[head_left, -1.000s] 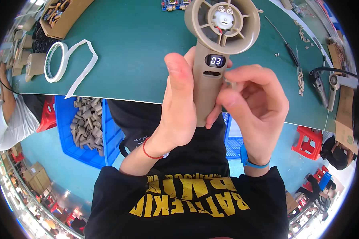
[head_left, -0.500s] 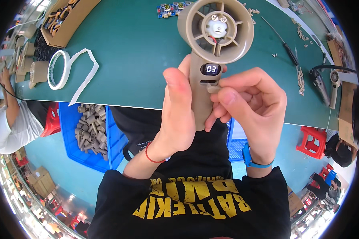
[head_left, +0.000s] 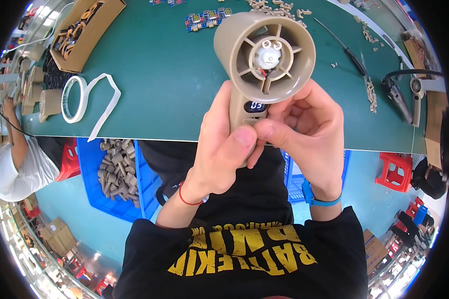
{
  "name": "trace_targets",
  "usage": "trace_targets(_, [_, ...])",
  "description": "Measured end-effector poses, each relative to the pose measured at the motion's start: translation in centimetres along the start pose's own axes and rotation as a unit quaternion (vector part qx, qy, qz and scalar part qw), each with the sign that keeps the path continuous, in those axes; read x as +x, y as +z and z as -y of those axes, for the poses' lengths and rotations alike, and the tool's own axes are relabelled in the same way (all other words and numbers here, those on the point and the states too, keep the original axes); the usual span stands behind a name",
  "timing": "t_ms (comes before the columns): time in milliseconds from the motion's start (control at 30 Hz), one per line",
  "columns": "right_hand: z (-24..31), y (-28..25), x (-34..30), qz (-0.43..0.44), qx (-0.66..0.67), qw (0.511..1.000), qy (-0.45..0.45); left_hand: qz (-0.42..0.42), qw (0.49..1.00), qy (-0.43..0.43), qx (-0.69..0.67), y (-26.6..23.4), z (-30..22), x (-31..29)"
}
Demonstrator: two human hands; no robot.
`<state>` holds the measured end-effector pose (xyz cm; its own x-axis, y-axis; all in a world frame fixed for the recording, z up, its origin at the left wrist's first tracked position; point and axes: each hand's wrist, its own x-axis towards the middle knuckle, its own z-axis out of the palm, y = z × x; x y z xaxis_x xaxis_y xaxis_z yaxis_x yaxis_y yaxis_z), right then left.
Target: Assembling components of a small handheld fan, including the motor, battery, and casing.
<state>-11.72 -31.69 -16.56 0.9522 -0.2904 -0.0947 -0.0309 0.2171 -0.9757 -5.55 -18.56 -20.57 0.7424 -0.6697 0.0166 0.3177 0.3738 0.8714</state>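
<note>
A taupe handheld fan [head_left: 223, 45] is held up over the table's near edge, its round open housing toward me. Inside the spoked ring shows a white motor [head_left: 268, 58] with a red wire. My left hand [head_left: 218, 144] is closed around the handle, thumb lying on its front. A small lit display [head_left: 256, 106] sits on the handle below the housing. Just under it, a small taupe button piece [head_left: 249, 121] lies at the slot, partly hidden by the thumbs. My right hand [head_left: 312, 132] grips the handle from the right, thumb tip beside the left thumb; its fingertips are partly hidden.
On the green table [head_left: 154, 65] lie a white tape roll [head_left: 74, 99], small circuit boards [head_left: 208, 19], loose taupe parts [head_left: 279, 9], a black screwdriver [head_left: 354, 61] and a corded tool [head_left: 398, 99]. A cardboard box [head_left: 107, 22] stands far left. Below, a blue bin [head_left: 97, 192] holds taupe housings.
The fan has tilted and come lower, its housing nearer me. My left thumb has come down onto the handle's front. My right hand has closed in on the handle; the small button piece is now at the slot.
</note>
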Motion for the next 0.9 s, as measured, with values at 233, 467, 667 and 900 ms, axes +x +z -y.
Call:
trace_targets(233, [-1.6,0.0,-0.7,-0.048,-0.215,0.949,-0.227,0.024,0.999,0.019,0.013,-0.3,0.3,0.1])
trace_targets(467, [-2.9,0.7,-0.5,-0.043,0.034,0.989,-0.136,0.010,1.000,0.013,-0.004,0.0,0.0,0.2])
trace_targets(667, [-3.3,0.9,-0.6,-0.039,0.169,0.983,-0.061,-0.005,1.000,0.000,0.010,0.0,-0.1,0.1])
trace_targets(900, [-3.5,1.4,-1.0,-0.042,0.136,0.987,-0.072,0.015,0.998,0.038,0.053,-0.4,0.1,0.2])
